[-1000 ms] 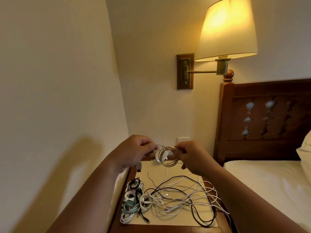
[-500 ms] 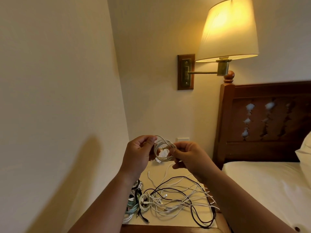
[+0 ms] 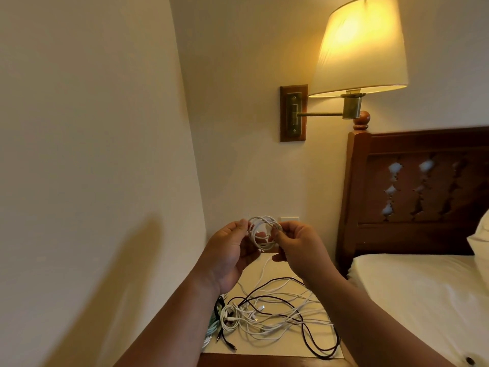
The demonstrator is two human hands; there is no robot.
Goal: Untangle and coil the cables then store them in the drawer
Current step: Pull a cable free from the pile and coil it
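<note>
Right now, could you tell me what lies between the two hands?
A coiled white cable, pinched by the left hand and right hand, in the head view.

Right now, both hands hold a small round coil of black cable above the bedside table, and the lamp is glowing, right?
Not quite: the small round cable coil is white, not black. In the head view, the left hand and right hand hold it above the wooden bedside table, and the cream-shaded lamp glows.
</note>
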